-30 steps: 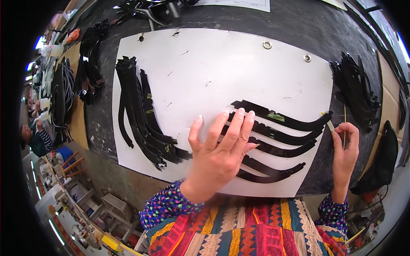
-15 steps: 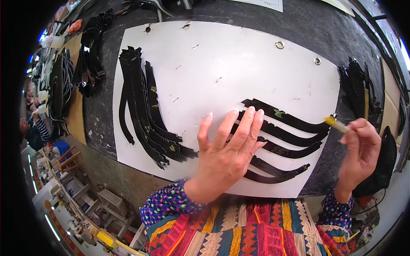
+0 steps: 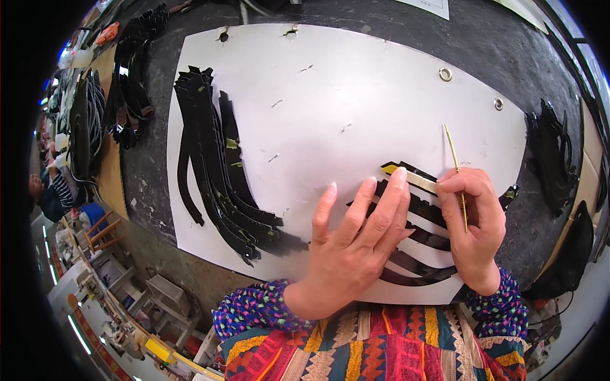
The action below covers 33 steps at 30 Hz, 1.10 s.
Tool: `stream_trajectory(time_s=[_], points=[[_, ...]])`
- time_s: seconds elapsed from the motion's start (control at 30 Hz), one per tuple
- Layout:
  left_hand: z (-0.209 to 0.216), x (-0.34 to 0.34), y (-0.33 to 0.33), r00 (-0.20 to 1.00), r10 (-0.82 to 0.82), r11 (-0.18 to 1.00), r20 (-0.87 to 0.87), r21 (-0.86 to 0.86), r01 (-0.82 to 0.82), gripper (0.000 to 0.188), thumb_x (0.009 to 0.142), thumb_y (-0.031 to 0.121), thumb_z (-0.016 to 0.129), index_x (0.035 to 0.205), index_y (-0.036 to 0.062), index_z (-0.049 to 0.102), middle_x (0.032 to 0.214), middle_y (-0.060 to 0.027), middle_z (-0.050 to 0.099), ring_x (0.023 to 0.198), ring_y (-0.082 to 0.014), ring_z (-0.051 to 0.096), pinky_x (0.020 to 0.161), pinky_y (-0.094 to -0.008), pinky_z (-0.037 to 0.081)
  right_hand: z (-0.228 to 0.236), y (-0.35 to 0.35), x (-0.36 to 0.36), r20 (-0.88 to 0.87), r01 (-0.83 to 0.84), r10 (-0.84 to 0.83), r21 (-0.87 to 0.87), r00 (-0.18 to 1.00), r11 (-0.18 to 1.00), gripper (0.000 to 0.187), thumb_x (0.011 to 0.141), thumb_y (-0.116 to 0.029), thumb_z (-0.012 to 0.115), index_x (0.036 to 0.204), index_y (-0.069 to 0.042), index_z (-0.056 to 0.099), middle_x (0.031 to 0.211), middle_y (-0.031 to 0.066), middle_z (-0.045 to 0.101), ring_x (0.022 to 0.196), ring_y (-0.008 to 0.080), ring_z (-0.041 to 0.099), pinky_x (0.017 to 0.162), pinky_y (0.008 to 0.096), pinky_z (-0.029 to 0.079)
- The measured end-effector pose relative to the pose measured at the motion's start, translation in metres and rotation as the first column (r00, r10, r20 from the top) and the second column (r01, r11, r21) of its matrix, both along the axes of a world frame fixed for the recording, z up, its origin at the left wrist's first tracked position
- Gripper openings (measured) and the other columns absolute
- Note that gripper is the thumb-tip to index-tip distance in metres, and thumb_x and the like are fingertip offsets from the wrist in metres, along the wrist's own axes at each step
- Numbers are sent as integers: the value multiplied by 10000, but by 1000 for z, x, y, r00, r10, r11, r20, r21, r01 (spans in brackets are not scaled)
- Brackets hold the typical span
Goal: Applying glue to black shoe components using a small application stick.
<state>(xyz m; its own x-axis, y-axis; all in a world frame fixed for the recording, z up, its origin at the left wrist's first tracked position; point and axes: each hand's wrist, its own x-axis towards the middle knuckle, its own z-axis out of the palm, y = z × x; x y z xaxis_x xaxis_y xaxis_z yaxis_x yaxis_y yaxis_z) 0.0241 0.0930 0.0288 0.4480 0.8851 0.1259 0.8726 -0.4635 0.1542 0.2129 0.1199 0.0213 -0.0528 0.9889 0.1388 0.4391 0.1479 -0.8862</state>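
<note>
Palm down with fingers spread, my left hand (image 3: 359, 244) lies flat across several curved black strips (image 3: 422, 273) on a white board (image 3: 311, 140). My right hand (image 3: 473, 219) is closed at the right part of these strips. Its thumb and fingers pinch a flat, pale stick with a yellow tip (image 3: 419, 181); the tip is at the left end of the uppermost strip, close to my left fingertips. A thin brass-coloured rod (image 3: 452, 147) also passes through the right hand's grip. A bundle of similar black strips (image 3: 206, 152) lies at the board's left.
Beneath the board is a dark worktable (image 3: 155, 178). More black strips lie in a bundle (image 3: 549, 155) at the right and a glossy pile (image 3: 133, 70) at the far left. Metal eyelets (image 3: 445, 74) sit in the board. A black bag-like item (image 3: 569, 254) is at the right edge.
My right hand has moved left and down, bringing the yellow tip from beyond the strips' right ends to the top strip's left end. My left hand still rests on the strips.
</note>
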Motion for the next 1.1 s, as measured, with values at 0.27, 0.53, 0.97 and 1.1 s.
stream_trajectory(time_s=[0.27,0.53,0.97,1.1], points=[[3,4,-3,997,52,998,-55,-43,-55,466,987,398,561,1388,162,596,1463,31,545,1332,-155,458,1176,-465,254,2,1,2,81,-22,18,46,997,999,189,865,90,710,1019,10,634,968,133,669,819,184,648,669,264,526],[5,6,-5,996,64,996,-65,-66,-68,468,984,393,562,1400,180,587,1471,39,539,1347,-157,445,1189,-481,234,2,0,2,142,-33,20,91,990,995,245,824,116,735,1021,12,634,957,145,686,843,229,669,690,285,546],[7,9,-5,993,81,994,-86,-70,-87,470,993,396,546,1420,203,584,1466,54,541,1334,-155,445,1180,-485,249,3,1,5,172,-74,54,113,984,991,271,811,119,745,1025,-4,634,948,136,691,807,222,670,666,284,545],[6,8,-5,992,78,994,-96,-69,-85,470,991,412,542,1412,210,594,1471,65,529,1332,-151,438,1176,-489,255,4,0,5,179,-71,52,102,983,992,268,813,120,745,1022,-4,634,944,135,689,804,219,669,663,283,545]])
